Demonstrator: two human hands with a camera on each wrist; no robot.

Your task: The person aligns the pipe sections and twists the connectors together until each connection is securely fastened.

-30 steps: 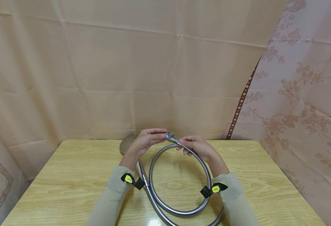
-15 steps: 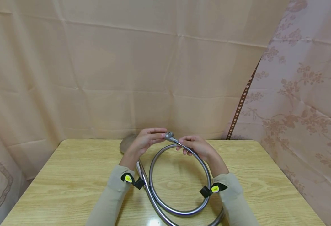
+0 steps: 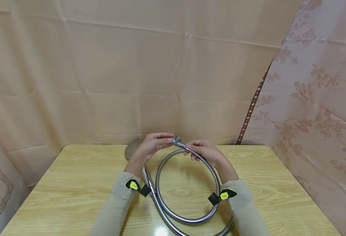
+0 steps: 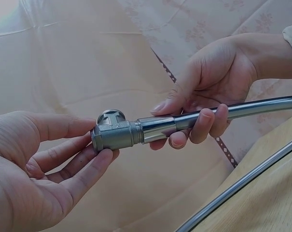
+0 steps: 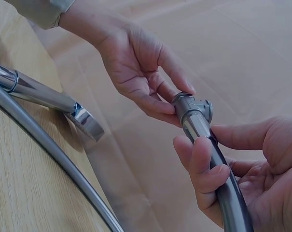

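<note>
My left hand (image 4: pixel 49 159) pinches a grey metal tee-shaped pipe fitting (image 4: pixel 114 133) by its outer end, thumb and fingers at the rim. On the fitting's other end sits the shiny chrome end nut (image 4: pixel 157 129) of a flexible shower hose (image 3: pixel 217 183), with a little thread showing between them. My right hand (image 4: pixel 213 82) grips the hose at that nut, fingers curled round it. Both hands are raised over the far edge of the table. From there the hose loops round to a hand shower (image 5: pixel 54 99), lying on the table to the left, its round head partly behind my left wrist.
The light wood table (image 3: pixel 72 190) spans the space in front of me. A beige curtain (image 3: pixel 116 82) hangs behind its far edge, and a flowered curtain (image 3: pixel 314 114) closes off the right side. The looped hose lies between my forearms.
</note>
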